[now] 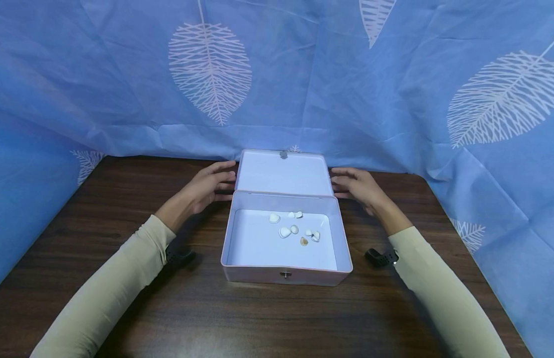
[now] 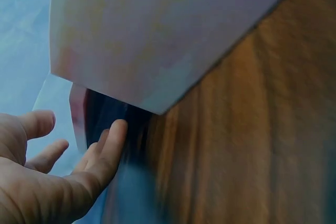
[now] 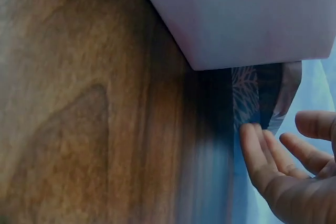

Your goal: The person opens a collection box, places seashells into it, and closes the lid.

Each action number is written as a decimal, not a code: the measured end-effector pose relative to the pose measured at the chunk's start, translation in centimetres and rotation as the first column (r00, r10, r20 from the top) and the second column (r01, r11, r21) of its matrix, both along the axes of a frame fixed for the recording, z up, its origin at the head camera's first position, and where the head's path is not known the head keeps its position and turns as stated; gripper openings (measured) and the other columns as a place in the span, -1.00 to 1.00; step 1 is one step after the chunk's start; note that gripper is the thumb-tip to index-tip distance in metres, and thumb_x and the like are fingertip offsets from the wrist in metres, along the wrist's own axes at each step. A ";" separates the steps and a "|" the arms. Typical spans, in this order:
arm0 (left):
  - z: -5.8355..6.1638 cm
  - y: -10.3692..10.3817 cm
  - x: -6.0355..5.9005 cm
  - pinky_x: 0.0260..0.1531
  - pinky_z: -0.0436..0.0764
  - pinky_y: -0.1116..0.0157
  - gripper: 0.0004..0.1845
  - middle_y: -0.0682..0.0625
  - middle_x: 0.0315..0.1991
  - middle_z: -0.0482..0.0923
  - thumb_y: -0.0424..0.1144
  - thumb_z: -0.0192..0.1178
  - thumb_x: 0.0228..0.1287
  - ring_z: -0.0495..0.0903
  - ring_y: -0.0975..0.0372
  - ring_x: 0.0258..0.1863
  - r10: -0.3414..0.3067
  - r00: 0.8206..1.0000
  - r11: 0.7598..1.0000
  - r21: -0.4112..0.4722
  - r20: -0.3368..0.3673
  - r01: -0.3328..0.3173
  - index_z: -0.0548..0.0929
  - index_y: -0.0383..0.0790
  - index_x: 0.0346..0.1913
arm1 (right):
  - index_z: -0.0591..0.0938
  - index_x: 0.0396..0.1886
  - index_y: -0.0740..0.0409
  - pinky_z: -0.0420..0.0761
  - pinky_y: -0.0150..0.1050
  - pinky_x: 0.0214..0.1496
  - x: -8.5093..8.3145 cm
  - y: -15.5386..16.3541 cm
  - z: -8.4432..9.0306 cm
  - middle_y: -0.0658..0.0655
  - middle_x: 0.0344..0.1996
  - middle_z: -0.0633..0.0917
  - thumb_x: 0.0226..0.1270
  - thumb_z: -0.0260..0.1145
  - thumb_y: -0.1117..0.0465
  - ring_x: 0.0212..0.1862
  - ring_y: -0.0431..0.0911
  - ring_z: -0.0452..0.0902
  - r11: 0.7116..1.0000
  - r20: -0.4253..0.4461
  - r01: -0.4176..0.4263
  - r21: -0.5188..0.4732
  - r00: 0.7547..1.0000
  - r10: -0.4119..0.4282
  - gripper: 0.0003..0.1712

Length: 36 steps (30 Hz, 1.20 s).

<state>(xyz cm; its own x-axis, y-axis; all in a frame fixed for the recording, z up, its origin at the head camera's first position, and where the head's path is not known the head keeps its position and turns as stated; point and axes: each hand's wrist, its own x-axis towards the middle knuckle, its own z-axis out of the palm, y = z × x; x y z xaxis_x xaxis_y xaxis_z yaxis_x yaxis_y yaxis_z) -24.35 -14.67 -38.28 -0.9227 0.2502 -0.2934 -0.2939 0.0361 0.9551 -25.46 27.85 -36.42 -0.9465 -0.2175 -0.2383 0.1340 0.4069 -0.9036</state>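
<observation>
A pale, rectangular hinged box (image 1: pixel 259 275) stands on the table with its lid (image 1: pixel 283 173) tipped back. Several small white seashells (image 1: pixel 284 232) and one brownish shell (image 1: pixel 304 241) lie scattered on its white floor. On the lid's left side is my left hand (image 1: pixel 209 188), fingers extended and holding nothing. My right hand (image 1: pixel 358 189) mirrors it at the right side, fingers loosely bent. In the wrist views, the box's outer wall (image 2: pixel 131 30) and the lid's edge (image 3: pixel 290 90) are near the fingers; whether fingertips touch the lid I cannot tell.
The dark wooden table (image 1: pixel 277 323) runs up to a blue cloth (image 1: pixel 304 89) with white leaf prints, hanging behind and at both sides. A small metal clasp (image 1: pixel 285 274) sits on the box's front, and a catch (image 1: pixel 283 155) on the lid. Black straps circle both wrists.
</observation>
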 end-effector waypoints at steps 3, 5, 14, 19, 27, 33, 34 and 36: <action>-0.1 0.5 -0.8 0.11 0.79 0.19 -0.34 -0.20 0.54 0.43 -0.19 0.10 0.82 0.62 0.05 0.27 -0.001 1.000 1.000 0.006 0.004 0.001 0.25 -0.08 0.82 | 0.23 0.84 0.17 0.81 -0.19 0.35 -0.4 -0.1 -0.3 0.39 0.70 0.40 0.89 0.11 0.08 0.62 0.29 0.49 1.000 0.020 0.007 -0.020 1.000 -0.006 -0.29; -0.1 0.7 -1.2 0.08 0.77 0.20 -0.35 -0.20 0.54 0.44 -0.20 0.11 0.81 0.62 0.08 0.23 -0.002 1.000 1.000 0.001 -0.002 0.002 0.26 -0.12 0.81 | 0.21 0.85 0.16 0.83 -0.23 0.29 -0.7 -0.1 -0.4 0.38 0.70 0.40 0.90 0.09 0.08 0.61 0.29 0.48 0.999 0.033 0.014 -0.034 0.999 -0.013 -0.29; -0.1 1.1 -2.0 -0.01 0.77 0.26 -0.35 -0.19 0.50 0.46 -0.28 0.11 0.79 0.61 0.13 0.11 0.019 1.000 1.000 0.011 0.004 -0.020 0.30 -0.11 0.80 | 0.25 0.84 0.15 0.82 -0.32 0.21 -1.8 -0.3 -0.9 0.32 0.71 0.40 0.87 0.16 0.10 0.48 0.12 0.56 0.997 0.056 0.030 -0.077 0.998 -0.025 -0.28; -0.3 0.8 -2.2 -0.01 0.78 0.26 -0.35 -0.13 0.43 0.54 -0.30 0.11 0.80 0.68 0.18 0.07 0.012 1.000 0.999 0.051 0.004 -0.012 0.29 -0.08 0.80 | 0.34 0.78 0.21 0.83 -0.35 0.16 -2.0 -0.4 -0.8 0.31 0.63 0.46 0.86 0.19 0.13 0.23 -0.11 0.68 0.992 0.064 0.060 -0.110 0.997 -0.053 -0.33; 0.4 0.9 -2.4 0.00 0.77 0.27 -0.35 -0.03 0.30 0.59 -0.35 0.16 0.77 0.68 0.20 0.06 0.042 0.999 0.998 0.049 -0.013 -0.041 0.35 -0.03 0.78 | 0.41 0.75 0.18 0.85 -0.29 0.17 -2.0 -0.2 -0.4 0.09 0.36 0.63 0.80 0.29 0.17 0.16 -0.21 0.72 0.983 0.024 0.077 -0.164 0.997 -0.074 -0.33; 1.1 0.9 -2.2 0.00 0.77 0.27 -0.32 -0.11 0.46 0.56 -0.39 0.21 0.72 0.66 0.17 0.15 0.077 0.997 0.996 0.041 -0.030 -0.076 0.39 0.02 0.76 | 0.39 0.76 0.18 0.86 -0.29 0.15 -1.6 -0.3 0.4 0.03 0.25 0.61 0.78 0.29 0.26 0.17 -0.19 0.69 0.981 -0.011 0.076 -0.180 0.997 -0.079 -0.32; 1.2 0.9 -2.1 0.00 0.77 0.27 -0.31 -0.12 0.48 0.56 -0.39 0.22 0.71 0.66 0.16 0.15 0.082 0.996 0.996 0.044 -0.035 -0.080 0.39 0.03 0.76 | 0.40 0.76 0.18 0.86 -0.28 0.14 -1.5 -0.4 0.6 0.03 0.24 0.61 0.77 0.30 0.28 0.16 -0.19 0.70 0.980 -0.019 0.078 -0.182 0.996 -0.083 -0.32; 1.6 1.0 -1.9 -0.01 0.77 0.27 -0.31 -0.12 0.49 0.57 -0.39 0.24 0.70 0.67 0.16 0.15 0.088 0.995 0.995 0.044 -0.049 -0.086 0.41 0.06 0.75 | 0.41 0.74 0.19 0.87 -0.28 0.14 -1.3 -0.4 1.1 0.03 0.23 0.62 0.75 0.32 0.29 0.15 -0.20 0.71 0.982 -0.045 0.077 -0.174 0.995 -0.086 -0.32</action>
